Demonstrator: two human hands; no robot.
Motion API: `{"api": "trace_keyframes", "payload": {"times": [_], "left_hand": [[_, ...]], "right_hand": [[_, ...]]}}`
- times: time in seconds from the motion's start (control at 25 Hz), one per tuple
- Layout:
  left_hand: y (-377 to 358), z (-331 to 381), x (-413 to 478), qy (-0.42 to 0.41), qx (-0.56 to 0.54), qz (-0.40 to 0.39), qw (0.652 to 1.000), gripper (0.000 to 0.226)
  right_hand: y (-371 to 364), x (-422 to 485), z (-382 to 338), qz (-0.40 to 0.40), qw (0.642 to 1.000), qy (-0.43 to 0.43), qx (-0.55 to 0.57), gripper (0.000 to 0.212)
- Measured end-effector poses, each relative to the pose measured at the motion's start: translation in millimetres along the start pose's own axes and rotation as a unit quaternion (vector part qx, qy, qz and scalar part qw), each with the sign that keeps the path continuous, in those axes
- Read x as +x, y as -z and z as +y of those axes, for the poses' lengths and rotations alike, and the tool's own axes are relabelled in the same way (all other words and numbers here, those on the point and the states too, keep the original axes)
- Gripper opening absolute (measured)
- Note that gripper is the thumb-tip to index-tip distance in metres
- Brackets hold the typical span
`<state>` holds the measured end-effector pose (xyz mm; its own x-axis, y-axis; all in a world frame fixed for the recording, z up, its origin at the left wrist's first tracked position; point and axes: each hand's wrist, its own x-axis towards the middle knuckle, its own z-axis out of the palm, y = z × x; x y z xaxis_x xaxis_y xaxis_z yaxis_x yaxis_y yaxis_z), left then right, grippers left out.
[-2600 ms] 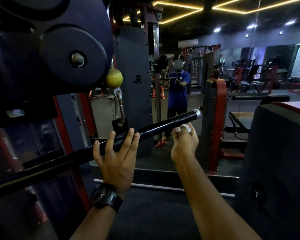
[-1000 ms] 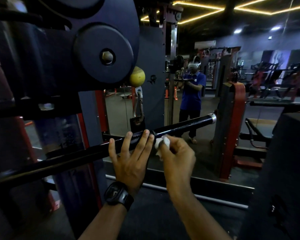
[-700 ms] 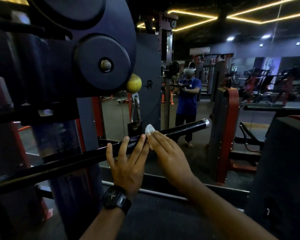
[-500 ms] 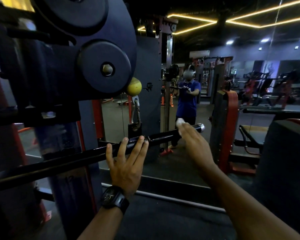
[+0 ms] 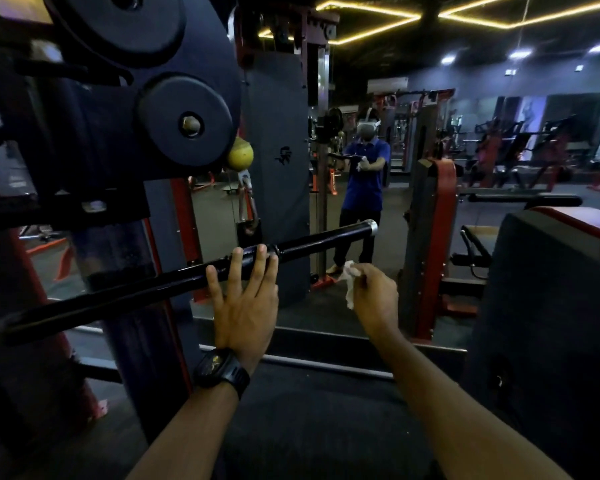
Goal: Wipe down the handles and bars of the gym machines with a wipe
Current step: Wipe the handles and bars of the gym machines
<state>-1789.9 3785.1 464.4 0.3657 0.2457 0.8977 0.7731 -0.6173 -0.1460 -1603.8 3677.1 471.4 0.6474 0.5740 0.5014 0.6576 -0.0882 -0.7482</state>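
Before a dim gym mirror (image 5: 392, 209), the left hand (image 5: 245, 306) lies flat, fingers straight, on the stiff black bar (image 5: 319, 239), while the right hand (image 5: 374, 292) pinches the soft, light wipe (image 5: 350, 277) just below it, probably best wrapped round the bar.

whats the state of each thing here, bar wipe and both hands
bar, tilted, right end higher
left hand, fingers straight, resting on the bar
wipe, crumpled, off the bar
right hand, pinches the wipe, clear of the bar
watch, strapped on the left wrist
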Motion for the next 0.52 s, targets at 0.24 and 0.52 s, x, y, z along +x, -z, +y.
{"api": "trace_keyframes", "payload": {"times": [0.24,0.52], "left_hand": [[28,17,-23,-0.005,-0.114,-0.079,0.99,0.052],[74,34,-53,-0.047,-0.304,-0.121,0.944,0.04]], "right_hand": [[26,-59,-22,0.075,0.989,-0.094,0.091,0.004],[61,-155,-54,0.193,0.964,-0.167,0.069,0.019]]}}
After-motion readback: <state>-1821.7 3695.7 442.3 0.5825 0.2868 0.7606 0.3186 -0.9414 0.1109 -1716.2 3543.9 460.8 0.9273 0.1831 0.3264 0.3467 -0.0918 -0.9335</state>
